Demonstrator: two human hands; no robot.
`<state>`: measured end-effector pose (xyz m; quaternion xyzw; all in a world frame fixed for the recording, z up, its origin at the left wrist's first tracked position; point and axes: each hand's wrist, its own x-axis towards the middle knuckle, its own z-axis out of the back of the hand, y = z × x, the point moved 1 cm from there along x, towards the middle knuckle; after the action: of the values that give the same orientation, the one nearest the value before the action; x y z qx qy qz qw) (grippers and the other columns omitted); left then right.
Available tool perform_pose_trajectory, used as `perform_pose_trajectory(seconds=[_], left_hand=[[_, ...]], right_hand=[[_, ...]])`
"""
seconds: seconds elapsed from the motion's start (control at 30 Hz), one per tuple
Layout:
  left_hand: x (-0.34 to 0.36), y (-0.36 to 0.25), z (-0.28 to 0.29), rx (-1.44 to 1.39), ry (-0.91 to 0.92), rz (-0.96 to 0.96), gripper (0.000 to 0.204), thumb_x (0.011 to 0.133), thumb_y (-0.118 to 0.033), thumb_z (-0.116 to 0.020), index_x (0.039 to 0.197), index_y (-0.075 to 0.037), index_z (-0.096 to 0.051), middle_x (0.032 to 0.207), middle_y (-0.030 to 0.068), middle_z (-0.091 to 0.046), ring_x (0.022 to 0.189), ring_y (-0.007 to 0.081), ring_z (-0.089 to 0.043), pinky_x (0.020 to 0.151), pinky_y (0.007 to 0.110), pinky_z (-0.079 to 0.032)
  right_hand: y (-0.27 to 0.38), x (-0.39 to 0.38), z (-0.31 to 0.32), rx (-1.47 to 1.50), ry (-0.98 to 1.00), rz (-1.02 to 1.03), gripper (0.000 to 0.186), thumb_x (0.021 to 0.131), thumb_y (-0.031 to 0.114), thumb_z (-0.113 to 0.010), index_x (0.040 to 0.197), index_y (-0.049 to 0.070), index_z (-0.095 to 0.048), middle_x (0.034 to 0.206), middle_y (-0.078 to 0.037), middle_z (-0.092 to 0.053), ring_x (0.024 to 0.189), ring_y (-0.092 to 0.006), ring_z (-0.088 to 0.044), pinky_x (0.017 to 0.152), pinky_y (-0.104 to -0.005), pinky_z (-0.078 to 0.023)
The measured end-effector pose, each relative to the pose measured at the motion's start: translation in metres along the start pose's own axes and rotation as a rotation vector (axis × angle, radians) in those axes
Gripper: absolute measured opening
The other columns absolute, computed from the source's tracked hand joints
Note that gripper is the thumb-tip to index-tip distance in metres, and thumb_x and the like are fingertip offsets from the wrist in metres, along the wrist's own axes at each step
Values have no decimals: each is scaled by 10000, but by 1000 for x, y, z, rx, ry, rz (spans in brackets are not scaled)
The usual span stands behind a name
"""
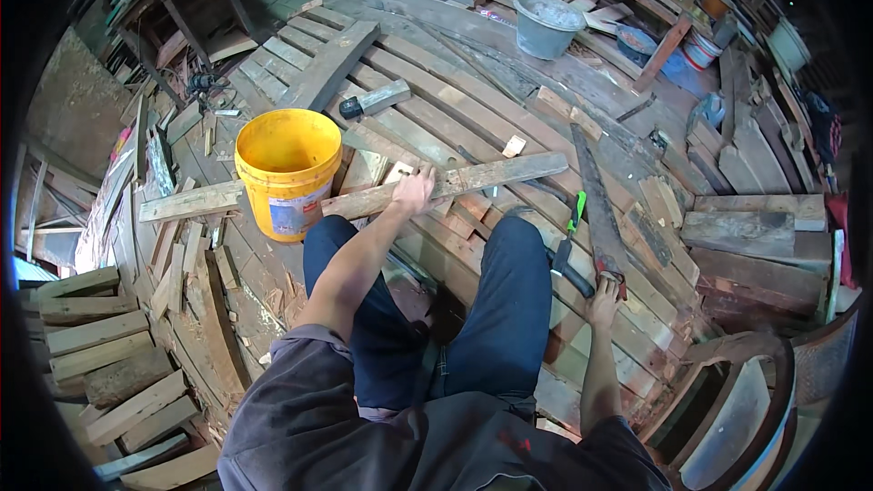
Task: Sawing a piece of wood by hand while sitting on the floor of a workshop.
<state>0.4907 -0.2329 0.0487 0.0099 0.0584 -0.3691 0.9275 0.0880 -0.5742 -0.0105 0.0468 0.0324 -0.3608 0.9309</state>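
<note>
My left hand is closed over a long wooden plank, which lies slantwise in front of my knees. The plank's left part runs up to the yellow bucket; whether it continues behind the bucket I cannot tell. At the right, my right hand is closed around the handle end of a handsaw. Its long, rusty-dark blade points away from me, apart from the plank. Left of the saw lie a bright green-handled tool and a dark-handled tool.
Wood slats cover the floor. A thick beam and a wooden block with a black end lie ahead. A grey basin stands far right. Stacked timber is at left, a chair near right.
</note>
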Motion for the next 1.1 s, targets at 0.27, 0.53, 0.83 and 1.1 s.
perform_pose_trajectory(seconds=[0.27,0.53,0.83,1.1], left_hand=[[8,1,-5,31,-98,-227,847,776,-608,-609,1290,46,-448,1306,179,-469,1195,376,-445,1014,469,-358],[14,16,52,-74,-181,-70,846,727,-629,-633,1302,-26,-482,1318,215,-441,1184,411,-398,998,536,-339],[-107,205,130,154,54,478,818,654,-630,-700,1199,-31,-586,1225,219,-575,1166,360,-530,924,501,-427],[-184,218,136,149,29,491,650,595,-686,-716,843,-85,-723,758,172,-681,726,335,-675,652,451,-524]], right_hand=[[-1,1,-2,12,-30,-29,749,714,143,-674,1381,86,-338,1370,-153,-392,1339,-327,-312,1040,-607,-255],[1,-1,-6,3,-25,-69,755,714,83,-644,1390,56,-309,1381,-180,-373,1350,-356,-294,1045,-607,-252],[14,2,-11,-28,-83,-78,683,707,58,-614,1337,43,-352,1344,-191,-397,1310,-374,-333,1013,-617,-289],[6,1,-16,-48,-129,-106,747,721,180,-699,1357,50,-330,1334,-174,-391,1307,-361,-332,1009,-568,-330]])
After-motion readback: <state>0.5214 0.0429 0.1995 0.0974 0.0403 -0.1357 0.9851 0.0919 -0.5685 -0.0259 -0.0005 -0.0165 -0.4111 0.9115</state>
